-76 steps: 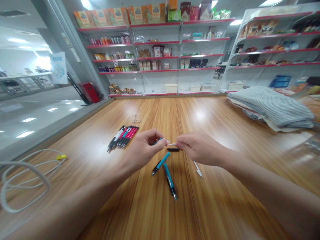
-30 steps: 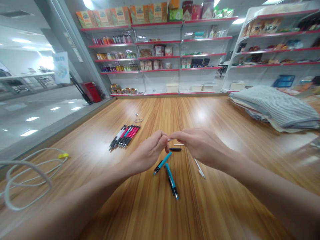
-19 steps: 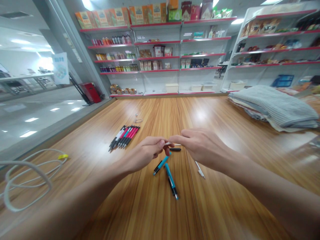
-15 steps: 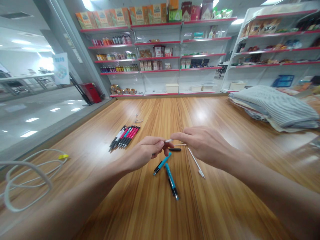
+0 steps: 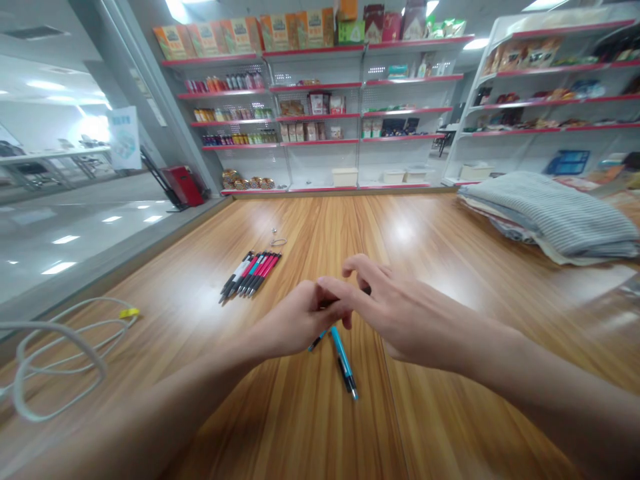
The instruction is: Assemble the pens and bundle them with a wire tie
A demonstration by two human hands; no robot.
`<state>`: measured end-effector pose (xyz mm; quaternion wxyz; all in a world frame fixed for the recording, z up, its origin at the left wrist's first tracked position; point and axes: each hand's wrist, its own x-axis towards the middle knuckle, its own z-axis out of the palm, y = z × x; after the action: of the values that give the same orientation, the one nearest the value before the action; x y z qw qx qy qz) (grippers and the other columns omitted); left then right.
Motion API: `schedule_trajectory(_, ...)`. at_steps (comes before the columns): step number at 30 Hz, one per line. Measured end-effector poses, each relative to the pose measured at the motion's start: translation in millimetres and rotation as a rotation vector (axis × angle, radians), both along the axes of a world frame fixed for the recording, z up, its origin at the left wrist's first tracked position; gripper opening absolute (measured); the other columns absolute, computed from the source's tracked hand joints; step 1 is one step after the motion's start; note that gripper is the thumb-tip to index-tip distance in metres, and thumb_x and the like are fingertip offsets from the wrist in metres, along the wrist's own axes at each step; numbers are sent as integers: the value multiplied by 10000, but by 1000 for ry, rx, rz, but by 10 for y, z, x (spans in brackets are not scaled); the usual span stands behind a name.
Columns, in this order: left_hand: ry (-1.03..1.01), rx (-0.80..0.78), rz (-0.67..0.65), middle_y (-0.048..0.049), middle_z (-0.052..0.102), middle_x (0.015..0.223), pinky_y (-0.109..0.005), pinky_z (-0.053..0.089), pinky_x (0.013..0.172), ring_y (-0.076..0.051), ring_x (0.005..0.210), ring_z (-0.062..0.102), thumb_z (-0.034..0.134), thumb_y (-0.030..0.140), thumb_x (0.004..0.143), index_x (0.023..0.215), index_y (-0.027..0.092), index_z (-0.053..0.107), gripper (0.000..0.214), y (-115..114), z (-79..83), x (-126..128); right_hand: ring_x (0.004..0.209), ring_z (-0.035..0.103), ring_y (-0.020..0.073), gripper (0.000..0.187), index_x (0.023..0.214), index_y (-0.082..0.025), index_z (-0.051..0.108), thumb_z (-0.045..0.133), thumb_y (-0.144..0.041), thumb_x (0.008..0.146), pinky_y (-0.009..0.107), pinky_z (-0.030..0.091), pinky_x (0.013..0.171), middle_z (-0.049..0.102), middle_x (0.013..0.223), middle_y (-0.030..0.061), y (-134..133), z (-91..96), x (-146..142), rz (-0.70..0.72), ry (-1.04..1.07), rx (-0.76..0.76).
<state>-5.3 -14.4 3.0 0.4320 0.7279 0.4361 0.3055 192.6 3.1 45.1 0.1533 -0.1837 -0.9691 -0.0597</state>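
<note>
In the head view, the left hand (image 5: 293,323) and right hand (image 5: 393,303) meet at the fingertips above a glossy, brown-streaked wood-grain tabletop (image 5: 320,230). The left fingers are bent inward, the right index finger reaches across to them and its other fingers curl; whether either grips anything I cannot tell, as the fingers hide it.

From that meeting point, a slim, smooth blue pen (image 5: 339,347) with a black clip lies at six o'clock; a second blue pen (image 5: 317,340), mostly covered, sits beside it at seven. At ten o'clock lie pink, black, white and teal pens (image 5: 250,275) in a slanted row, their silvery tips conical. A thin wire loop (image 5: 279,242) rests at eleven.

A rounded white cable (image 5: 65,335) coils near the left edge at nine; soft, ribbed, folded cloth (image 5: 555,210) is heaped at two. Room for moving runs toward twelve, up to the straight far edge, and toward six between the forearms.
</note>
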Motion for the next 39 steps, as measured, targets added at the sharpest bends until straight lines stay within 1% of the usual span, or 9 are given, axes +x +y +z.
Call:
schedule_trajectory(4, -51, 24, 11, -9, 544, 706, -212, 381, 592, -99, 658, 475, 514, 326, 897, 743, 117, 622, 282, -26, 47, 46, 833, 539, 164, 429, 1290, -185, 429, 338, -43, 896, 278, 458, 695, 530, 1029, 86, 62, 43, 27, 72, 89, -52)
schedule_trajectory(9, -87, 13, 60, 3, 545, 675, -193, 336, 516, -72, 570, 436, 494, 368, 913, 826, 117, 649, 307, -19, 64, 32, 873, 562, 190, 275, 1126, -151, 525, 491, -75, 863, 313, 454, 766, 591, 948, 72, 185, 20, 94, 45, 254, -32)
schedule_trajectory(12, -129, 13, 77, 2, 596, 709, -189, 390, 558, -74, 606, 508, 542, 349, 892, 869, 126, 655, 251, -19, 37, 31, 871, 576, 181, 272, 1087, -156, 542, 496, -44, 843, 294, 460, 755, 613, 947, 69, 216, -5, 114, 101, 260, -88)
schedule_trajectory(17, -204, 20, 81, -54, 687, 853, -282, 498, 783, -147, 809, 643, 595, 290, 862, 1005, 129, 620, 217, -14, -1, 41, 881, 603, 172, 253, 1096, -164, 543, 485, -69, 869, 296, 479, 771, 643, 963, 68, 238, -57, 91, 87, 317, -161)
schedule_trajectory(21, -195, 47, 114, -65, 694, 858, -290, 511, 779, -155, 812, 659, 582, 304, 873, 982, 125, 605, 211, 1, 12, 27, 947, 593, 176, 323, 1123, -162, 541, 497, -38, 828, 291, 490, 789, 616, 1045, 90, 265, -63, 83, 101, 355, -194)
schedule_trajectory(25, -171, 31, 106, -70, 703, 873, -284, 512, 763, -159, 817, 664, 589, 299, 869, 1006, 122, 599, 224, 2, 28, 25, 822, 617, 147, 293, 1139, -158, 537, 512, -82, 857, 268, 491, 749, 648, 911, 49, 313, -72, 105, 35, 436, -205)
schedule_trajectory(29, -157, 26, 105, -68, 704, 865, -274, 509, 737, -154, 798, 661, 576, 310, 877, 1002, 125, 604, 225, -3, 22, 27, 857, 614, 155, 383, 1216, -161, 492, 532, -95, 841, 280, 490, 768, 643, 1007, 74, 344, -90, 124, 83, 438, -239)
schedule_trajectory(33, -180, 21, 105, -70, 706, 865, -274, 512, 740, -155, 809, 663, 586, 306, 873, 1010, 126, 596, 227, 0, 15, 21, 777, 626, 139, 243, 1122, -168, 540, 518, -135, 882, 253, 473, 715, 672, 865, 36, 354, -106, 127, 38, 444, -215)
schedule_trajectory(39, -165, 15, 114, -75, 712, 878, -317, 528, 779, -176, 828, 676, 603, 284, 855, 1010, 130, 594, 218, -3, 19, 27, 710, 590, 137, 108, 939, -151, 618, 526, -185, 895, 250, 420, 643, 654, 788, 40, 354, -122, 124, 87, 290, -181)
